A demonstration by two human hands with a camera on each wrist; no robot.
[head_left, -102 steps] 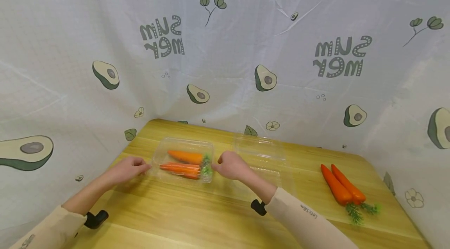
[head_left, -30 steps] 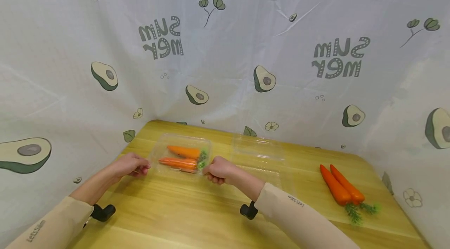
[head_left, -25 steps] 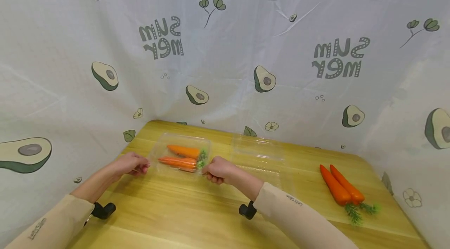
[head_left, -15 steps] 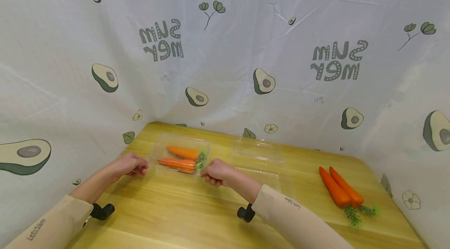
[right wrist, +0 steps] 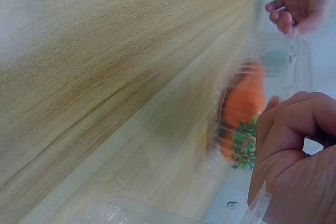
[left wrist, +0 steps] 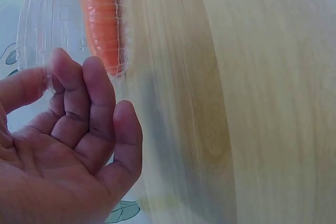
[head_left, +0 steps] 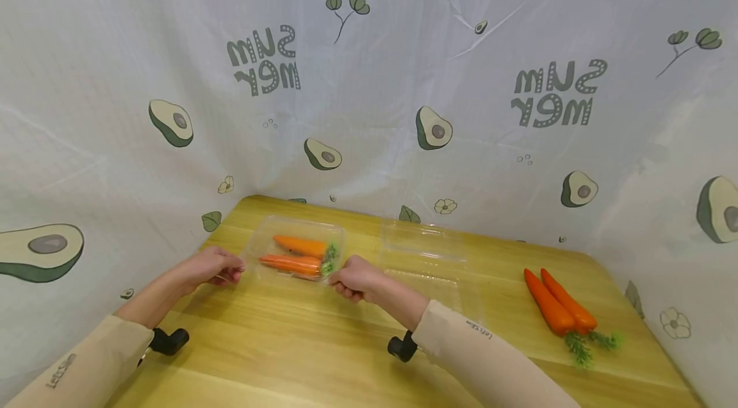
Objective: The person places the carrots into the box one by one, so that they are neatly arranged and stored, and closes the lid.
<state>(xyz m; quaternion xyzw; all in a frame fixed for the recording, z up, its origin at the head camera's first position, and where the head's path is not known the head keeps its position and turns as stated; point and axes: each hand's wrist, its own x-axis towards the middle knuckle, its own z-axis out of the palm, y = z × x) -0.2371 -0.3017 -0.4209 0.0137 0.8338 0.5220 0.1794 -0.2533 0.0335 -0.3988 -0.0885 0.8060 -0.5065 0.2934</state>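
A clear plastic clamshell box [head_left: 305, 222] with two orange carrots [head_left: 291, 264] inside is between my hands at the back left of the table. Green tops [head_left: 330, 259] of the carrots point right. My left hand [head_left: 209, 267] pinches the box's left edge between thumb and index finger, the other fingers loosely bent, as the left wrist view shows. At the front right corner, my right hand [head_left: 356, 280] grips the rim with curled fingers. In the right wrist view the box wall [right wrist: 215, 153] appears raised above the wood, and the right fingertips are partly hidden.
Right of the box lies another clear clamshell [head_left: 423, 241], its lid tipped open toward the curtain. Two more carrots [head_left: 559, 305] with green tops lie at the table's right. A white avocado-print curtain [head_left: 375, 88] stands behind and beside the wooden table [head_left: 277, 357].
Since the earliest frame, the carrot box has shifted slightly back. My right hand has gone from its right side to its front right corner. In the last second, little has moved.
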